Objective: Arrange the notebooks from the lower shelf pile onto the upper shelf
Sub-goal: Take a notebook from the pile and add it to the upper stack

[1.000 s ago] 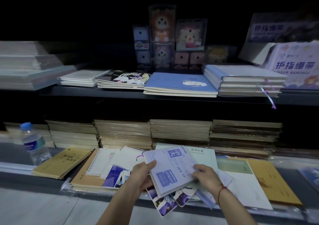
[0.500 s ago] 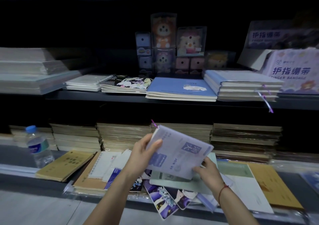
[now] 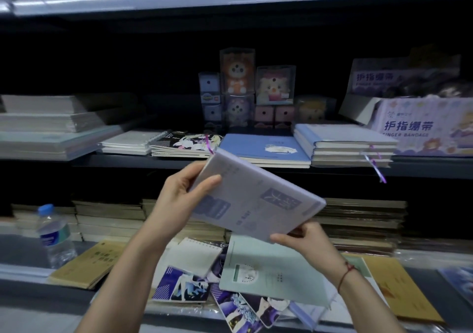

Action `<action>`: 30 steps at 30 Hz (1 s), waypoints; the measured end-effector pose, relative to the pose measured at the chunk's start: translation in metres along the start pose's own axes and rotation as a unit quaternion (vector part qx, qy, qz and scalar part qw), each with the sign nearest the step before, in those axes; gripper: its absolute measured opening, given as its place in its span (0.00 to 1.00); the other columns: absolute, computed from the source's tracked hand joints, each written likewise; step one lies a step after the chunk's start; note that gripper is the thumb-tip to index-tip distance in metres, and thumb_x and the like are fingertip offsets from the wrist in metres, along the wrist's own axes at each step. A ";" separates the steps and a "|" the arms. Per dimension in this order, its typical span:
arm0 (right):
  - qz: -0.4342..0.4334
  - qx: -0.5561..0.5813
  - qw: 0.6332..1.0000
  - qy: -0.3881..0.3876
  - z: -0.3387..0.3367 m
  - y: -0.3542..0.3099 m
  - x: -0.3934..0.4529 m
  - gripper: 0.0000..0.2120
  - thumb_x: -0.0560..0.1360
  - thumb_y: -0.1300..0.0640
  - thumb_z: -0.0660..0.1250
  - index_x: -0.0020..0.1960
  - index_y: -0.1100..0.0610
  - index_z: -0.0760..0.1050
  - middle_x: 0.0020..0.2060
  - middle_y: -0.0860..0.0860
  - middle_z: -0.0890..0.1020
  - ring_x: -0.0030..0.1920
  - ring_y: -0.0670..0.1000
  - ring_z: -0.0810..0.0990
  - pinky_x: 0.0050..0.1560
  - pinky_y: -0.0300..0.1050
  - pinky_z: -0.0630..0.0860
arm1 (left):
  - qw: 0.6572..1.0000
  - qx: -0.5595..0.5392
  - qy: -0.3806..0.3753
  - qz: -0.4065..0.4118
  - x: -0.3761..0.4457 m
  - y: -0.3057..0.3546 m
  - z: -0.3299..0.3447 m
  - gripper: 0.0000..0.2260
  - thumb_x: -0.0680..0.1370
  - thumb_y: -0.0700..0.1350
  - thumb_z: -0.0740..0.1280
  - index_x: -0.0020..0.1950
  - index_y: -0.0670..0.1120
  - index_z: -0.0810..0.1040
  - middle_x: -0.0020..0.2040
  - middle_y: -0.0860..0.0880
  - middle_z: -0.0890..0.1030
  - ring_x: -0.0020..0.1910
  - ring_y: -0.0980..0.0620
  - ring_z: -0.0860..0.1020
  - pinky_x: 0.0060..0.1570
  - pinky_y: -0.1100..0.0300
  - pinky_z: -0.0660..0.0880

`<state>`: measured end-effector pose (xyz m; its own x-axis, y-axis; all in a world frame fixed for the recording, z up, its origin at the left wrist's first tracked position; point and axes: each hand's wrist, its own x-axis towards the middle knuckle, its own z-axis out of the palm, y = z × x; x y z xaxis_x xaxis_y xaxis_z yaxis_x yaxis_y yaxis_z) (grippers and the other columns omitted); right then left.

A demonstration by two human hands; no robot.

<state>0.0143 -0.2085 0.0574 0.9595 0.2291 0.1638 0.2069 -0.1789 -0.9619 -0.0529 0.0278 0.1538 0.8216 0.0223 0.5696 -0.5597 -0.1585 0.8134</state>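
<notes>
You're holding the lilac notebook tilted in the air, in front of the upper shelf, above the lower shelf pile. Your left hand is pinching its top-left corner; your right hand fingers are gripping its bottom edge.

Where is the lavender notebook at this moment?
In the head view the lavender notebook is mid-frame, held tilted in the air by the left hand and right hand, above the lower shelf pile and just below the upper shelf edge.
</notes>
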 end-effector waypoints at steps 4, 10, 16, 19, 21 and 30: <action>-0.065 0.098 0.991 0.060 0.000 -0.037 0.001 0.10 0.71 0.65 0.71 0.51 0.56 0.79 0.48 0.54 0.85 0.49 0.49 0.83 0.52 0.44 0.79 | 0.991 -0.069 0.110 0.011 0.003 0.005 -0.002 0.09 0.73 0.47 0.65 0.52 0.50 0.79 0.41 0.54 0.82 0.41 0.58 0.80 0.41 0.62 0.80; -0.127 0.285 0.944 0.105 0.008 -0.084 -0.008 0.14 0.71 0.58 0.69 0.57 0.58 0.77 0.49 0.53 0.85 0.51 0.51 0.83 0.50 0.42 0.81 | 0.948 -0.242 0.203 -0.020 0.012 0.006 0.005 0.10 0.75 0.49 0.64 0.55 0.51 0.76 0.44 0.54 0.84 0.42 0.56 0.82 0.43 0.55 0.82; -0.130 0.353 0.922 0.086 0.026 -0.106 -0.008 0.12 0.78 0.64 0.62 0.61 0.60 0.75 0.49 0.54 0.85 0.52 0.52 0.83 0.50 0.44 0.81 | 0.895 -0.375 0.221 -0.096 0.017 0.001 0.027 0.12 0.80 0.49 0.61 0.63 0.50 0.74 0.58 0.46 0.82 0.56 0.46 0.81 0.56 0.43 0.77; -0.123 0.300 0.944 0.056 0.041 -0.108 -0.011 0.13 0.78 0.64 0.62 0.62 0.56 0.74 0.49 0.55 0.85 0.52 0.53 0.84 0.51 0.44 0.81 | 0.861 -0.448 0.204 -0.125 0.019 -0.003 0.040 0.18 0.81 0.50 0.58 0.70 0.49 0.69 0.64 0.43 0.78 0.63 0.43 0.77 0.63 0.40 0.71; -0.131 0.257 0.957 0.021 0.051 -0.111 -0.012 0.15 0.77 0.64 0.64 0.62 0.54 0.73 0.48 0.55 0.85 0.51 0.52 0.84 0.53 0.47 0.81 | 0.844 -0.480 0.194 -0.137 0.021 0.000 0.044 0.21 0.80 0.51 0.57 0.73 0.47 0.65 0.67 0.41 0.75 0.66 0.42 0.74 0.64 0.40 0.69; -0.162 0.186 0.969 -0.002 0.055 -0.119 -0.015 0.18 0.77 0.65 0.65 0.60 0.46 0.74 0.50 0.50 0.84 0.50 0.50 0.84 0.51 0.50 0.80 | 0.868 -0.454 0.150 -0.135 0.017 0.015 0.045 0.20 0.83 0.51 0.51 0.72 0.45 0.68 0.64 0.42 0.78 0.64 0.44 0.76 0.67 0.45 0.67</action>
<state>-0.0351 -0.1377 0.1571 0.8544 0.2192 0.4712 0.4141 0.2608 -0.8721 -0.0421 -0.0189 0.1702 0.9471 0.2153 0.2380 -0.3178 0.7323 0.6023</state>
